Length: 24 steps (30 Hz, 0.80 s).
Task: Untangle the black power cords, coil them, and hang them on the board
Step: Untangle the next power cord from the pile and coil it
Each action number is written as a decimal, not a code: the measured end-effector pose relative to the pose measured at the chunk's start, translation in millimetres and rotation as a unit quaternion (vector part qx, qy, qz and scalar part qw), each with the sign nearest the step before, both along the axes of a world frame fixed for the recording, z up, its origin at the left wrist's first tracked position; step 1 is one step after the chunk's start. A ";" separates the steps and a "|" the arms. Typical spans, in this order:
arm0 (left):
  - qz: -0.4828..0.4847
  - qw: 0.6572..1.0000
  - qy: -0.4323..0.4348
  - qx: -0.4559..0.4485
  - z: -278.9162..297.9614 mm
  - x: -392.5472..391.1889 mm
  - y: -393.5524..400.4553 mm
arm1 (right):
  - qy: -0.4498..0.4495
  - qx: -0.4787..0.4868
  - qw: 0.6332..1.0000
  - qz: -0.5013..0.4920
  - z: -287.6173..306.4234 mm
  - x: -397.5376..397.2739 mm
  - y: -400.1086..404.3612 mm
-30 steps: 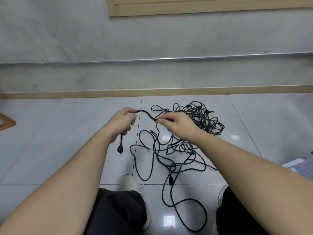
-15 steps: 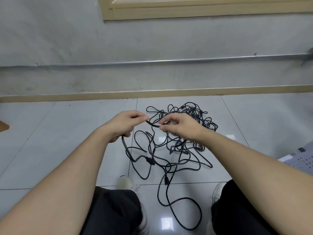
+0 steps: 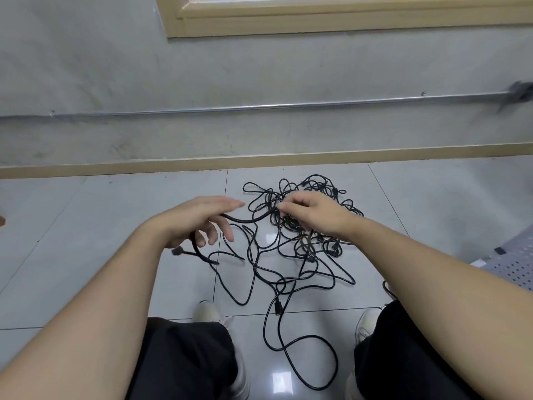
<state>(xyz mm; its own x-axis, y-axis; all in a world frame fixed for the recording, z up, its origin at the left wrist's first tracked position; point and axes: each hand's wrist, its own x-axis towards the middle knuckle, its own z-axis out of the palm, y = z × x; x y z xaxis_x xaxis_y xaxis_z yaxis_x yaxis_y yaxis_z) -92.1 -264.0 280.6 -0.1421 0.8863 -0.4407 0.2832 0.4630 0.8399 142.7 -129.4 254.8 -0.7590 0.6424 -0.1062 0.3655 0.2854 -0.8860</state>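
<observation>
Head view: left hand [image 3: 199,219] blurred; cords [image 3: 291,241] partly hidden.

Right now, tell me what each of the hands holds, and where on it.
Right hand pinches a black power cord mid-length, at the tangle's edge. Left hand is open; the cord only passes under its fingers.

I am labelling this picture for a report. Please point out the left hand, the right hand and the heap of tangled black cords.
left hand [image 3: 199,219], head view, back of the hand.
right hand [image 3: 313,210], head view, back of the hand.
tangled black cords [image 3: 305,241], head view, dense middle of the heap.
</observation>
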 end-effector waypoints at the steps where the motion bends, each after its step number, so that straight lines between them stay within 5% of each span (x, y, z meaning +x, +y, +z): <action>1: -0.027 0.999 0.033 -0.007 0.8 1.4 0.7 | 0.012 0.006 1.000 0.002 2.7 -1.6 -1.9; 6: -0.070 0.982 0.177 0.014 4.4 9.0 5.0 | 0.056 0.006 0.998 0.010 9.9 -7.0 -6.9; 12: -0.113 0.972 0.200 0.050 3.0 34.4 15.8 | 0.074 -0.032 0.997 -0.003 11.1 -12.4 -11.6; 15: -0.070 0.975 0.181 0.108 4.7 28.1 16.1 | 0.027 -0.072 0.995 0.059 10.8 0.6 -8.6; 19: 0.035 0.973 0.187 0.127 1.8 7.2 7.5 | -0.159 -0.046 0.979 0.122 2.5 21.8 8.7; 24: 0.126 0.960 0.232 0.091 -9.9 -17.7 -5.2 | -0.126 -0.053 0.989 0.050 -13.7 45.8 35.3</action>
